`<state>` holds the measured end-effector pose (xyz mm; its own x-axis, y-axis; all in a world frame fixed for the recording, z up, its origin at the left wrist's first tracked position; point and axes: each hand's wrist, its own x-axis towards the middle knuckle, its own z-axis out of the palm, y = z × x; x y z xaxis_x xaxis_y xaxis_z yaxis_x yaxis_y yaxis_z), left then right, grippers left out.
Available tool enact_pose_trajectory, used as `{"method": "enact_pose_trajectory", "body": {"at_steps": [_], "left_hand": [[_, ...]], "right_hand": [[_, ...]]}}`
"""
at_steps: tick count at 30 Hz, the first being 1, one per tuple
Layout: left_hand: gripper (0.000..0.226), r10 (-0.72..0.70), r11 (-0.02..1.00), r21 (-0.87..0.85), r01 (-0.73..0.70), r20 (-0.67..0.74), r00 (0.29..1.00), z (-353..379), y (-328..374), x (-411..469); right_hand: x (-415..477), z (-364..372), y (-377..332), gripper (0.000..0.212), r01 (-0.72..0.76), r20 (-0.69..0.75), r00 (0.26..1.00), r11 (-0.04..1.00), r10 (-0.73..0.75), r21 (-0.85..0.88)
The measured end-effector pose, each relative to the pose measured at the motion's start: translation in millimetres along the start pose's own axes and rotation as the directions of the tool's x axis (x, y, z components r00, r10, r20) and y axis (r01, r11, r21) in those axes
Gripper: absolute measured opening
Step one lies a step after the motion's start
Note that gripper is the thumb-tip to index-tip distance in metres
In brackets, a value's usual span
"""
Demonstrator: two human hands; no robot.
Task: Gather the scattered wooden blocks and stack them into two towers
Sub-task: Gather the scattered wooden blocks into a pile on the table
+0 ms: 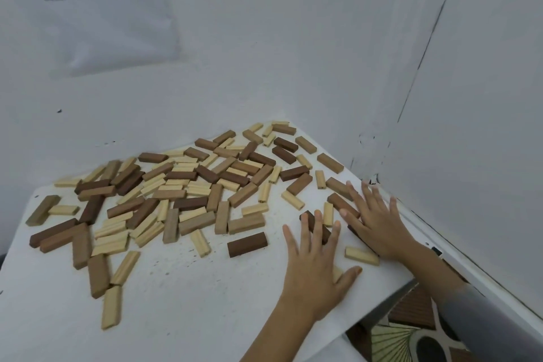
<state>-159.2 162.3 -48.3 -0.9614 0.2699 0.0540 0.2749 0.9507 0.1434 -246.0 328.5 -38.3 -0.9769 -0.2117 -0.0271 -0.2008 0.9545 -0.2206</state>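
White walls [293, 38] meet in a corner behind a white bench [205, 303]. A printed sheet [97, 9] hangs on the left wall. Patterned brown floor [411, 307] shows at lower right.

blocks [188, 185]: pale cream, tan, dark brown | table [205, 303]: white, dark specks | wall [293, 38]: white | sleeve [482, 320]: grey | floor [396, 338]: brown, cream fan pattern
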Motion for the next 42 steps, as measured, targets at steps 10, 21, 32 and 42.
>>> {"method": "enact_pose_trajectory", "body": {"at_steps": [10, 21, 32, 42], "left_hand": [[0.061, -0.04, 0.999, 0.033, 0.041, -0.048, 0.998, -2, -29, 13], [0.057, -0.103, 0.994, 0.024, 0.105, -0.076, 0.992, -5, -67, 26], [0.059, -0.12, 0.991, -0.066, 0.115, -0.079, 0.99, -6, -94, 37], [0.06, -0.164, 0.91, -0.395, 0.123, -0.07, 0.984, -36, -93, 33]], "right_hand": [[41, 0, -18, 0.084, 0.134, 0.017, 0.991, 0.989, -0.135, 0.06], [65, 9, -47, 0.088, 0.187, 0.017, 0.982, 0.981, -0.188, 0.06], [83, 20, -78, 0.098, 0.213, -0.014, 0.977, 0.976, -0.212, 0.052], [57, -16, -70, 0.039, 0.094, -0.071, 0.996, 0.628, -0.061, 0.773]]}}
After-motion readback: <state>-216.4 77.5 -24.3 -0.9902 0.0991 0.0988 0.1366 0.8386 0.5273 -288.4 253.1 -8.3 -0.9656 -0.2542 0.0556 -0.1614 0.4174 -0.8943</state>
